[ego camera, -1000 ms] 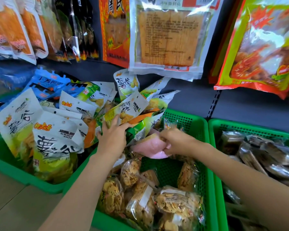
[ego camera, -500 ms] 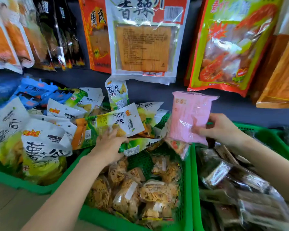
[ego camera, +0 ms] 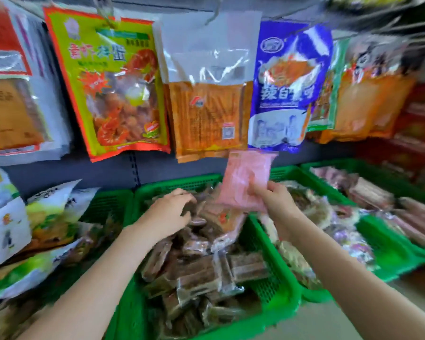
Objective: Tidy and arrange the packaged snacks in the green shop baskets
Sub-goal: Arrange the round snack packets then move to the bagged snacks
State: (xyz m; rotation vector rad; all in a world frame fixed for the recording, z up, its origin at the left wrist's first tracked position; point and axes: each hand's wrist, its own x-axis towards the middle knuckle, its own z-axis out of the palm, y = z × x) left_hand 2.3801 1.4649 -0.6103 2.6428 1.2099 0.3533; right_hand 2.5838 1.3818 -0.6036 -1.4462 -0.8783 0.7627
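My right hand (ego camera: 276,202) pinches a pink packet (ego camera: 245,177) and holds it upright above the seam between two green baskets. My left hand (ego camera: 172,209) rests with curled fingers on the dark brown wrapped snacks (ego camera: 201,266) that fill the middle green basket (ego camera: 277,298); whether it grips one is blurred. A second green basket (ego camera: 393,256) to the right holds purple and clear wrapped snacks. At the far left, white and green snack bags (ego camera: 17,227) lie piled in another basket.
Large snack bags hang on hooks above the baskets: a yellow-green shrimp bag (ego camera: 113,82), an orange bag (ego camera: 209,114) and a blue bag (ego camera: 287,84). A further green basket (ego camera: 341,165) with pinkish packs sits at the far right. The grey shelf back (ego camera: 157,168) stands behind.
The view has swung right. My left hand left the white and green bags and now lies on the brown snacks. My right hand carried the pink packet to the right.
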